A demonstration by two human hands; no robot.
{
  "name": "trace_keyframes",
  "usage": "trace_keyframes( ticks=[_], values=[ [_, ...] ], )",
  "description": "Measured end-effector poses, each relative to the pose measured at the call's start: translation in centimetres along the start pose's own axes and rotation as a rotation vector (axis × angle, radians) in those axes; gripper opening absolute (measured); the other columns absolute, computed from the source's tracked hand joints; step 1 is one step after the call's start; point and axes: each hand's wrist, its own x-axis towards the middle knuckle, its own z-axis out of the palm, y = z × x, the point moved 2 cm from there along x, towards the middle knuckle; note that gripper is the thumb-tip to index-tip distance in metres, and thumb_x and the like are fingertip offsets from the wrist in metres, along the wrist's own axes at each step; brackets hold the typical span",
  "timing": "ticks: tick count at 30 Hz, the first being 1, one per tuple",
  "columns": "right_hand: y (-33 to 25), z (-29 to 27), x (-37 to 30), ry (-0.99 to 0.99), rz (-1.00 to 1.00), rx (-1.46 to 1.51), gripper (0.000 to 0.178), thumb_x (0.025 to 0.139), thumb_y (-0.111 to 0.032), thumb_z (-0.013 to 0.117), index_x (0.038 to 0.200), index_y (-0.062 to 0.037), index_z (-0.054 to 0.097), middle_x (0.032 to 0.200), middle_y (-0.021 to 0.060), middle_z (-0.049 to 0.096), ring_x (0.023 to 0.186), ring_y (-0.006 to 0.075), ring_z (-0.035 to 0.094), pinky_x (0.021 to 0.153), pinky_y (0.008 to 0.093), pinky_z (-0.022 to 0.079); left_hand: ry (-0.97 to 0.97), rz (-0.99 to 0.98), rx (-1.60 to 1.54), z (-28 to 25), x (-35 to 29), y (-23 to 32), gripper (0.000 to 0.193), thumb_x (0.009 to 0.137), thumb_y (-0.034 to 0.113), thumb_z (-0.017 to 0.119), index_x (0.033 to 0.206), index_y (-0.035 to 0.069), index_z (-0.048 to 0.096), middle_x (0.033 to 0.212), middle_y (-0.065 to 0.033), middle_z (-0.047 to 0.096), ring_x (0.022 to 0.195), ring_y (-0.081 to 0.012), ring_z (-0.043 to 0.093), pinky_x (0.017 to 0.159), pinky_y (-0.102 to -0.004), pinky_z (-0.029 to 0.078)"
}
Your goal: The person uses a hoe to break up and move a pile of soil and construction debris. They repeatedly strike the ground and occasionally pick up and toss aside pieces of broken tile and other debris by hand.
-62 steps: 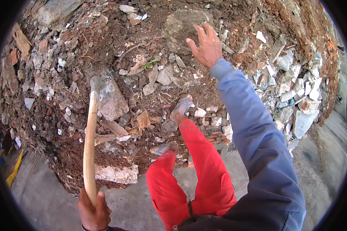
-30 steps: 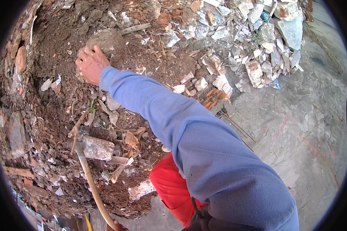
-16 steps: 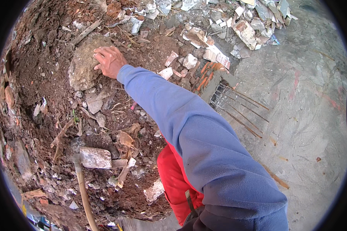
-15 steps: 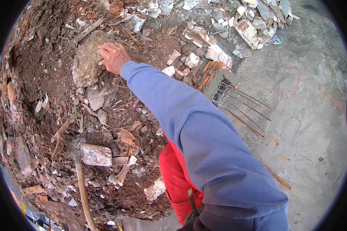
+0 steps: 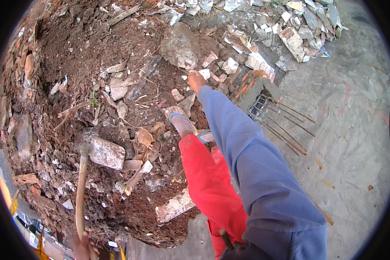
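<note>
At the lower left, my left hand (image 5: 85, 247) is closed around the wooden handle (image 5: 81, 195) of a digging tool. Its dusty head (image 5: 89, 135) rests in the soil and its exact shape is hard to make out. A large brownish-grey rock (image 5: 180, 45) lies on the dirt at the upper middle. Just below its lower edge is my right hand (image 5: 196, 80), arm stretched forward, beside a small white fragment (image 5: 205, 74). Its fingers are partly hidden, and I cannot tell whether they touch the rock.
A whitish slab (image 5: 107, 153) lies beside the tool head. Bare steel rods (image 5: 290, 125) stick out from a broken brick-and-concrete stub (image 5: 250, 93) right of my arm. Broken tiles (image 5: 314, 26) are heaped at the upper right, by a concrete floor (image 5: 346, 143). My sandalled foot (image 5: 180, 121) stands on the rubble.
The large rock has shifted right, and my right hand has gone from its top to below its lower edge. My left hand on the handle and my feet have come into view.
</note>
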Motion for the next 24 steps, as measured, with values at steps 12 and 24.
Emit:
trace_keyframes(
  ticks=[12,24],
  values=[
    [33.6,-11.5,-16.9,-0.209,0.176,-0.643,0.034,0.091,-0.034,0.055,0.111,-0.0098,0.067,0.111,0.0104,0.069,0.106,0.0264,0.065,0.092,0.0407,0.049,0.079,0.290,0.108,-0.5,5.0,-6.1,0.028,0.092,0.030,0.065,0.093,0.002,0.065,0.069,-0.0029,0.059,0.060,-0.0132,0.054,0.052,-0.0285,0.043],
    [33.4,-25.8,-35.4,-0.714,0.299,-0.920,0.036,0.092,-0.040,0.055,0.093,-0.0065,0.069,0.086,0.0127,0.072,0.087,0.0297,0.068,0.086,0.0423,0.052,-0.226,0.059,-0.425,2.3,4.2,-3.5,0.032,0.093,0.031,0.065,0.088,0.003,0.052,0.060,-0.0069,0.054,0.042,-0.0188,0.055,0.035,-0.0325,0.045]
  ],
)
